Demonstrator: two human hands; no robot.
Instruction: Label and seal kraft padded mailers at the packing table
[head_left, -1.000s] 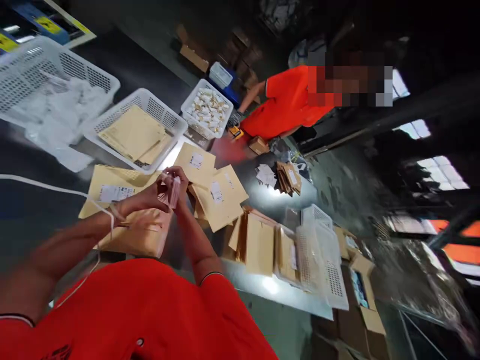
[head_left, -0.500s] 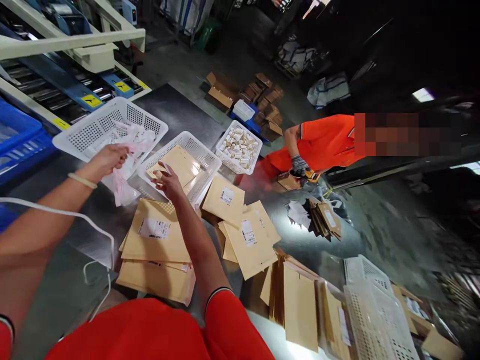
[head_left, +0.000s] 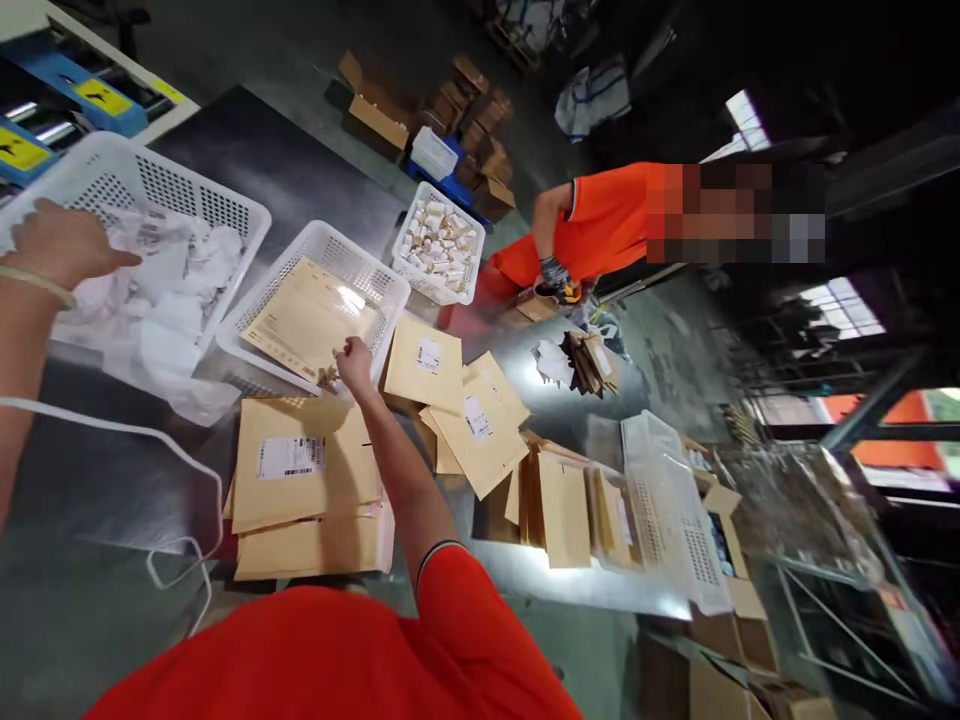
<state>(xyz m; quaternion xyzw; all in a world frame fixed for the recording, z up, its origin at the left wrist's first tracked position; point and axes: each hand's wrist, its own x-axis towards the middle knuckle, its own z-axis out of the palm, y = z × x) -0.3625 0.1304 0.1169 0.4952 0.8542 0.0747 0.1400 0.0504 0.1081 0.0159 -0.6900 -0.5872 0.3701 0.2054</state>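
My left hand [head_left: 64, 240] is over the left white basket [head_left: 251, 205], thumb stretched out and fingers apart. Under it lie crumpled clear and pinkish plastic bags [head_left: 161, 270], some hanging over the near rim. My right hand [head_left: 354, 362] is closed at the near right corner of the middle white basket [head_left: 326, 235]. Small brownish bits show beside its fingertips; whether it grips any of them is hidden. A kraft envelope [head_left: 307, 310] lies flat in that basket. Just in front of it is a stack of labelled padded envelopes [head_left: 300, 490].
A smaller basket of small white-and-gold pieces [head_left: 439, 240] stands behind. More labelled envelopes [head_left: 480, 420] lie to the right, with upright envelopes [head_left: 562, 510] beyond. A co-worker in orange [head_left: 607, 220] stands across the table. A white cable [head_left: 172, 460] crosses at left.
My left hand has let go of the pinkish plastic bag and moved left over the basket. My right hand has shifted to the basket's near corner, its fingers now curled. The view has turned right.
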